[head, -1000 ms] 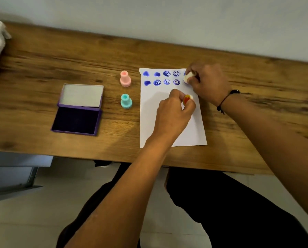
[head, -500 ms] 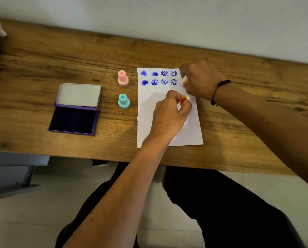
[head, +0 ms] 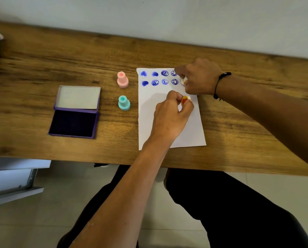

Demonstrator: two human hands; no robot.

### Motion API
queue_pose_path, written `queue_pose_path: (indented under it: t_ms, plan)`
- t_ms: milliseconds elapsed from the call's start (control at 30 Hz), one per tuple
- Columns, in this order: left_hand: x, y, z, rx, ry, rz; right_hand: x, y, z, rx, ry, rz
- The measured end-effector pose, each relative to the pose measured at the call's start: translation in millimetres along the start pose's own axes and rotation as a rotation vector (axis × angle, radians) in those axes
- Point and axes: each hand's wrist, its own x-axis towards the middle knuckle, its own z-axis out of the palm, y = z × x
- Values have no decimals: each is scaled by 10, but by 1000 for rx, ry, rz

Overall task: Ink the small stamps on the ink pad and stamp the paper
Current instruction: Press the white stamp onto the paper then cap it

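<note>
2 hands (head: 171,119) gripping stamps (head: 185,100), over paper (head: 189,133)

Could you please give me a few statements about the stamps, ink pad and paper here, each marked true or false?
1. The ink pad lies open, left of the paper. True.
2. The pink stamp lies tipped on the paper. False: it stands upright on the wooden table, beside the paper.
3. The left hand holds a stamp with a red heart. True.
4. The paper carries three rows of blue prints. False: two rows show.
5. The teal stamp sits in the right hand. False: it stands untouched on the table.
</note>
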Motion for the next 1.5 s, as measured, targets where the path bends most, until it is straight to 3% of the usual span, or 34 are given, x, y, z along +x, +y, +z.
queue_pose_path:
  t_ms: [300, 467, 633, 767, 900, 1033, 1200, 1333, 1500]
  plan:
    - [6, 8, 3, 40, -1, 28, -4, -13, -142, -8, -89, 23]
    - [-7, 34, 17, 21, 18, 29, -115, 83, -624, 312, 188, 139]
    - [6, 67, -51, -73, 76, 22, -283, 68, -754, 514, 102, 194]
    - [-2, 97, -115, -187, 97, -57, -354, 25, -685, 639, 65, 233]
    - [-35, 154, -205, -467, 58, -206, -439, -77, -597, 948, 49, 301]
    - [-180, 203, -495, -698, 146, -230, -493, -275, -566, 1139, 49, 326]
    - [-425, 126, -866, -843, 165, -227, -499, -624, -630, 1244, 22, 290]
    - [-576, 24, -1076, -1050, 149, -296, -543, -1007, -745, 1299, 4, 152]
    - [-664, -65, -1181, -1083, 146, -309, -630, -1251, -744, 1270, -15, 78]
